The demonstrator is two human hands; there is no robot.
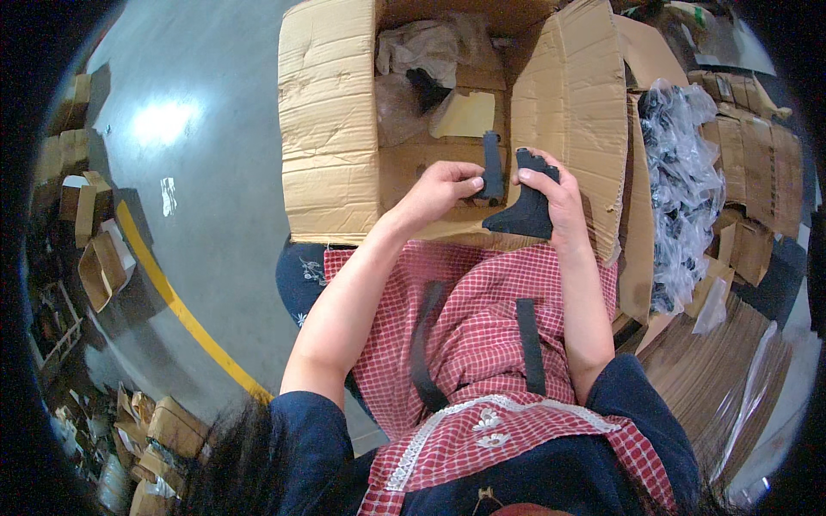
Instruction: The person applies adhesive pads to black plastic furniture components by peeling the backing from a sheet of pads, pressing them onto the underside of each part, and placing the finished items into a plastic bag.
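My left hand (437,189) pinches a narrow black piece (491,168) between thumb and fingers, holding it upright over the near side of an open cardboard box (329,129). Close by on the right, my right hand (564,198) grips a wider black piece (521,213) with a flared lower end and a notched top. A small gap separates the two pieces; their exact kind is unclear. Inside the box lie crumpled clear plastic (430,47), a dark item (428,89) partly hidden by it, and a yellowish sheet (465,115).
Two dark strips (531,344) lie on the red checked apron (482,301) over my lap. Right of the box are plastic-wrapped dark parts (675,189) and stacked flat cardboard (714,370). Leftward, a yellow line (181,305) crosses the grey floor, with cartons (103,267) beyond it.
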